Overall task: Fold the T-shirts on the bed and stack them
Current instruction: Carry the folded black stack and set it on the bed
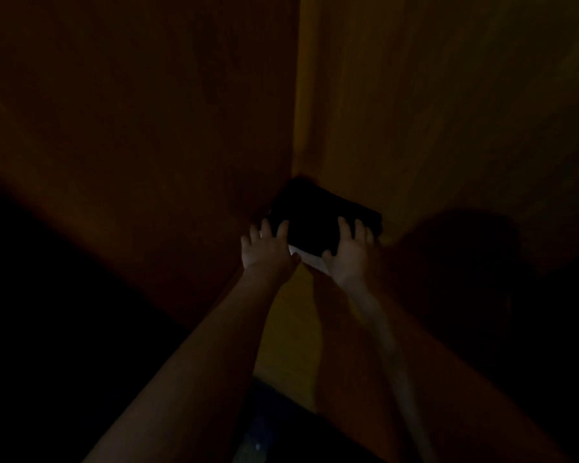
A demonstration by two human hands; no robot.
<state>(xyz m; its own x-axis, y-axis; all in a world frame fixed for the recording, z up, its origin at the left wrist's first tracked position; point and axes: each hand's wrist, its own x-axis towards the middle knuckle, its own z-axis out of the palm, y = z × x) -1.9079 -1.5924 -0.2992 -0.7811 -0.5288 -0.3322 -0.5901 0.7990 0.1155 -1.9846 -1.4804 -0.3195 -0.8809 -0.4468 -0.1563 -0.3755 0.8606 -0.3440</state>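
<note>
The scene is very dark. A folded black T-shirt point(318, 218) lies on top of a folded white one point(306, 259), whose near edge peeks out underneath. The stack sits in a far corner on a yellowish surface point(295, 315). My left hand point(266, 250) rests on the stack's left side with fingers spread and straight. My right hand point(348, 252) lies on its right side, fingers extended over the black fabric, thumb at the near edge. Both forearms reach forward from the bottom of the view.
Two dim brownish walls point(147, 128) meet in a corner just behind the stack. A large dark shadow point(465, 262) covers the surface to the right. The lower left is black and unreadable. Dark cloth point(264, 429) shows at the bottom centre.
</note>
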